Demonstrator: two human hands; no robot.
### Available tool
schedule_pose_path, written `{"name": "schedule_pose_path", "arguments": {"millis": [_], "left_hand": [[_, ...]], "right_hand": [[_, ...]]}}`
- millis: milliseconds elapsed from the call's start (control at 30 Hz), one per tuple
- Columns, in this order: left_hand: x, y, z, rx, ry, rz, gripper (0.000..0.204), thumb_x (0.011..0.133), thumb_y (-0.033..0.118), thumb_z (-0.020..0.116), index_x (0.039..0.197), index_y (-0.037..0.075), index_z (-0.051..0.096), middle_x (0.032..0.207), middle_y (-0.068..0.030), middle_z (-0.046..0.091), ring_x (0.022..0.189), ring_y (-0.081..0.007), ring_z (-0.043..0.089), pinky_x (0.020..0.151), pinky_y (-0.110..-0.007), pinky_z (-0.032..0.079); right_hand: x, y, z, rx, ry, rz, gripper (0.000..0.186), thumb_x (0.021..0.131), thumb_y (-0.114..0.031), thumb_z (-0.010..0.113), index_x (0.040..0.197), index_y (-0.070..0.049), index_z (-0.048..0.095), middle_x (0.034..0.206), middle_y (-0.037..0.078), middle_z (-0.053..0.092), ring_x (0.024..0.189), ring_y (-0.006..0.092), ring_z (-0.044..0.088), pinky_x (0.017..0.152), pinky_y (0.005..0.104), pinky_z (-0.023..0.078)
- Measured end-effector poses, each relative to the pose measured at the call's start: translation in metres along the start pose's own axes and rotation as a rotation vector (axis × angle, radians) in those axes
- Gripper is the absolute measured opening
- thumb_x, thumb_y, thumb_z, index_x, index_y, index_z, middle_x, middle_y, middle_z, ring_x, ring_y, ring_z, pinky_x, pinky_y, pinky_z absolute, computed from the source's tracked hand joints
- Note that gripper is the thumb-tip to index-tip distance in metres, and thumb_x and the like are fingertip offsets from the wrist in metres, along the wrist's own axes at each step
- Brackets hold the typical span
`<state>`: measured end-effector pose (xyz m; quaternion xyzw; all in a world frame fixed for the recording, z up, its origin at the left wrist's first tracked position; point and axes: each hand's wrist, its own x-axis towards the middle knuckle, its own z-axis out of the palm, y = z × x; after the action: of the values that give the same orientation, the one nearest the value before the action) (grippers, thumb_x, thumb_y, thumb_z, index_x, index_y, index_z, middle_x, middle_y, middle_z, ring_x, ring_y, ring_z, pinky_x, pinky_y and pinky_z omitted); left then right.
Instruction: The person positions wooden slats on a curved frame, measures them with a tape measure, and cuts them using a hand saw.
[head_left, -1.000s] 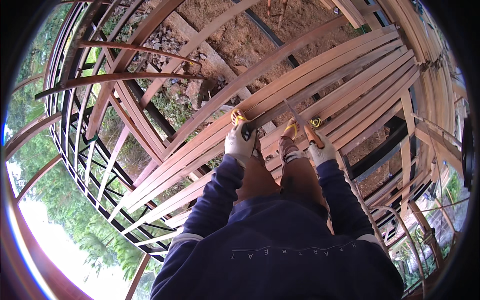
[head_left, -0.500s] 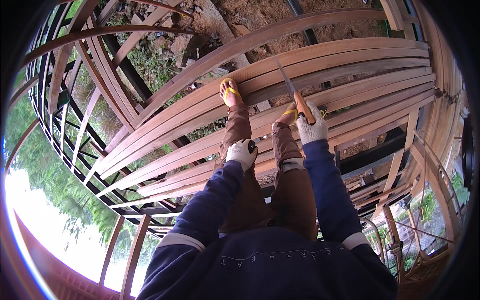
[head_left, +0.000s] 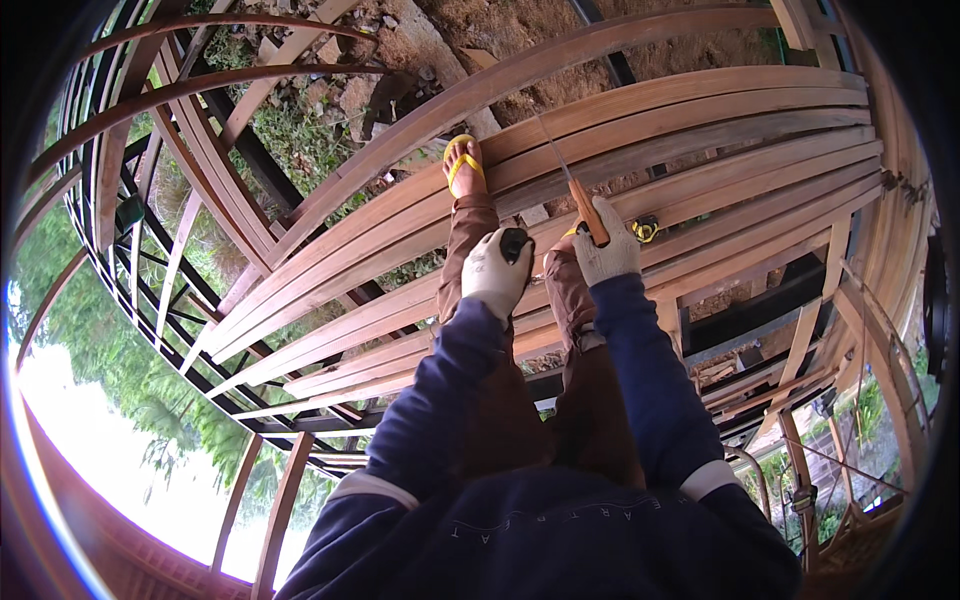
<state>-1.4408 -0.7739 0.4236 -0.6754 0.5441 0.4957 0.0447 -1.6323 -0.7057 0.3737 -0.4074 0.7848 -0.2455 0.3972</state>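
My left hand, in a white work glove, is closed round a small rounded black object whose kind I cannot make out. It hovers above my left knee. My right hand, gloved as well, grips the wooden handle of a handsaw. The thin blade points away over the long wooden planks, and I cannot tell whether it touches them. Right beside my right hand lies a small yellow and black object. My left foot, in a yellow flip-flop, stands on the planks.
Gaps between the planks open onto dirt and rubble below. A separate curved beam runs beyond the planks. Black metal framing stands at the left, and wooden posts rise at the lower right.
My left hand has moved up and slightly right with the black object. My right hand has shifted a little left and away with the handsaw, still held.
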Motion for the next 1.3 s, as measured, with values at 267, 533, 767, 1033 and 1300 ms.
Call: {"name": "schedule_pose_path", "arguments": {"millis": [267,533,767,1033,1300], "left_hand": [[0.059,0.006,0.082,0.143,-0.324,0.062,0.032,0.092,0.036,0.061,0.109,0.009,0.068,0.097,-0.0195,0.072,0.09,-0.0403,0.069,0.081,-0.049,0.054],[0.067,0.008,0.066,0.068,-0.381,-0.116,0.04,0.093,0.041,0.06,0.115,0.008,0.065,0.101,-0.0186,0.07,0.094,-0.0368,0.069,0.09,-0.05,0.05],[0.069,-0.004,0.074,0.118,-0.35,-0.124,0.041,0.093,0.04,0.059,0.117,0.006,0.062,0.099,-0.0209,0.071,0.094,-0.0373,0.069,0.088,-0.05,0.05],[0.075,-0.011,0.07,0.092,-0.274,-0.126,0.036,0.092,0.037,0.061,0.112,0.007,0.064,0.091,-0.0206,0.071,0.089,-0.0396,0.069,0.079,-0.049,0.053],[0.08,-0.007,0.063,0.06,-0.326,-0.172,0.033,0.092,0.038,0.063,0.108,0.01,0.064,0.089,-0.0198,0.071,0.087,-0.04,0.069,0.076,-0.05,0.053]], "right_hand": [[0.01,-0.013,0.001,0.112,-0.029,0.039,0.057,0.082,-0.004,0.069,0.137,-0.001,0.055,0.129,0.02,0.065,0.119,0.0342,0.065,0.096,0.0374,0.054],[0.015,-0.014,0.006,-0.085,-0.022,0.05,0.054,0.083,0.0,0.069,0.136,0.0,0.057,0.13,0.019,0.066,0.117,0.0294,0.067,0.096,0.034,0.054],[0.061,0.008,0.046,-0.097,-0.078,0.101,0.057,0.081,-0.004,0.072,0.136,-0.001,0.057,0.131,0.02,0.065,0.12,0.0337,0.064,0.101,0.038,0.052],[0.098,0.016,0.07,-0.136,-0.07,0.119,0.056,0.082,-0.01,0.073,0.135,-0.002,0.058,0.133,0.021,0.063,0.117,0.0337,0.066,0.101,0.038,0.053],[0.059,0.005,0.045,-0.185,-0.014,0.039,0.048,0.087,-0.01,0.073,0.133,-0.001,0.059,0.121,0.02,0.068,0.108,0.0319,0.069,0.093,0.038,0.056]]}}
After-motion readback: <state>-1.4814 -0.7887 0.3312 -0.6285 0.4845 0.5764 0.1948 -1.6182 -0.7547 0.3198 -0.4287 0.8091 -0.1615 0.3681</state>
